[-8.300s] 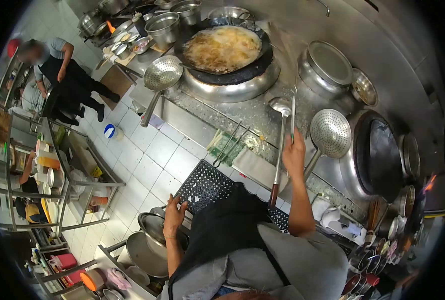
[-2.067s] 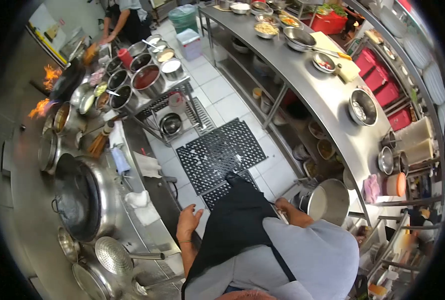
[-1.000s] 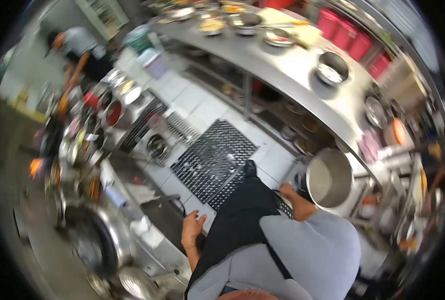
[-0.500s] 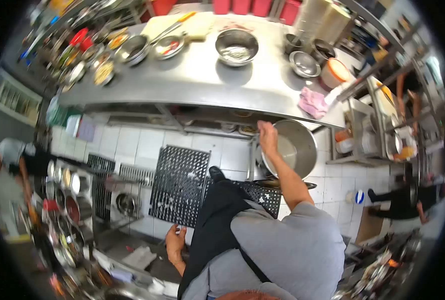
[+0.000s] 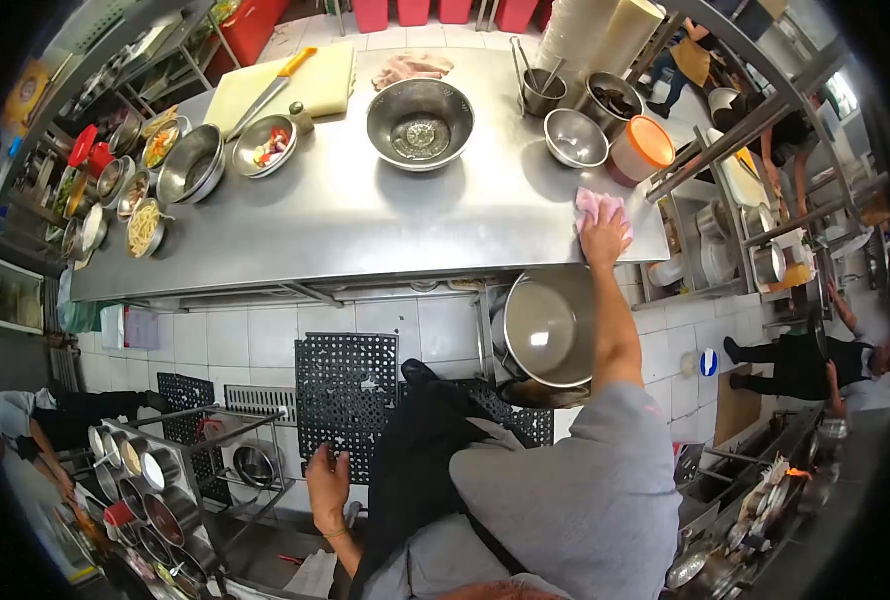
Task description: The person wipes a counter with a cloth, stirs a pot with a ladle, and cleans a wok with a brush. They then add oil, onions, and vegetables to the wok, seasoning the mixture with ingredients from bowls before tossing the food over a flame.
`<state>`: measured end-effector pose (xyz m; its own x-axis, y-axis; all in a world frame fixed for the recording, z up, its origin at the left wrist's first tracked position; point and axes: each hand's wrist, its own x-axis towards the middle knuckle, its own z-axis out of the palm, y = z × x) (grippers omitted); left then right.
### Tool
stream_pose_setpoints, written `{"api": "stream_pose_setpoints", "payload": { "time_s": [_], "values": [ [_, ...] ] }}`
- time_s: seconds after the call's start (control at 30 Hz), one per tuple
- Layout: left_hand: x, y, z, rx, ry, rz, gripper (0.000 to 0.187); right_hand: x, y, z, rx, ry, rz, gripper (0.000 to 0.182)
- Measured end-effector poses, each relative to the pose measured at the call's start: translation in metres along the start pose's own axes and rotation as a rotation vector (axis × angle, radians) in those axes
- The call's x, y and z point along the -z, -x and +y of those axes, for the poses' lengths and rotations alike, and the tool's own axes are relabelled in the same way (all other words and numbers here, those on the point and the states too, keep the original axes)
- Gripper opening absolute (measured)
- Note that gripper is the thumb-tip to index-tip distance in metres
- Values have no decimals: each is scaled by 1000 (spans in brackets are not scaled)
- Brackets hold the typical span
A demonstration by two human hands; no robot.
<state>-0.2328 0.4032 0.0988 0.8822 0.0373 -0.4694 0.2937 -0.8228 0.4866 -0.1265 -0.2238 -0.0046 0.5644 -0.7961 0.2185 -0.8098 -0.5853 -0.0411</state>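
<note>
My right hand (image 5: 605, 240) lies on a pink cloth (image 5: 602, 207) at the right front of the steel table (image 5: 345, 235), its fingers over the folds. My left hand (image 5: 328, 482) hangs low at my side, fingers loosely bent and apart, holding nothing. A large steel pot (image 5: 550, 325) stands below the table's front edge, beneath my right forearm. Behind the cloth are a white tub with an orange lid (image 5: 642, 150) and a small steel bowl (image 5: 576, 138). A larger steel bowl (image 5: 420, 125) sits at mid table.
On the left stand a bowl of cut vegetables (image 5: 264, 147), a bowl of noodles (image 5: 146, 228) and a cutting board (image 5: 295, 85) bearing a yellow-handled knife (image 5: 273, 92). A black rubber mat (image 5: 348, 390) covers the tiles. Other people work at both sides.
My right hand has moved from above the pot's left rim up and right onto the pink cloth. The view has shifted, showing more of the tabletop. My left hand stays low.
</note>
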Motion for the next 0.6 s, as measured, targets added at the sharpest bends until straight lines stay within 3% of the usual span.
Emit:
{"api": "stream_pose_setpoints", "payload": {
  "time_s": [0.1, 0.2, 0.3, 0.37, 0.4, 0.43, 0.47, 0.5, 0.53, 0.57, 0.6],
  "values": [
    [-25, -11, -25, -87, -85, -184, 40, 7, 19, -25, -80, -34, 121, 66],
    [-29, -8, -24, -128, 35, -107, 41, 4, 51, -50, -6, 61, 25, 63],
    [-6, -10, 6, -33, 19, -98, 44, 4, 93, -84, 150, 126, 74, 58],
    [3, -6, 2, 114, 17, -86, 44, 16, 109, -109, 176, 98, 214, 46],
    [-12, -10, -30, 46, 14, -29, 44, -15, 107, -113, 159, -235, 368, 30],
    [8, 1, -1, 166, 66, 8, 46, 5, 110, -130, 280, -500, 248, 32],
    [-4, 3, -20, 137, 49, 43, 48, -22, 110, -133, 330, -745, 48, 36],
    [3, 6, -12, 181, 131, 40, 48, 18, 115, -166, 270, -805, -61, 38],
    [-4, 11, -21, 140, 127, 115, 48, 2, 116, -171, 605, -69, 387, 47],
    [-14, 15, -31, 83, 111, 172, 47, 4, 120, -181, 597, -12, 285, 64],
    [-16, 22, -34, 127, 139, 207, 47, 13, 124, -201, 655, -36, 291, 64]
  ]
}}
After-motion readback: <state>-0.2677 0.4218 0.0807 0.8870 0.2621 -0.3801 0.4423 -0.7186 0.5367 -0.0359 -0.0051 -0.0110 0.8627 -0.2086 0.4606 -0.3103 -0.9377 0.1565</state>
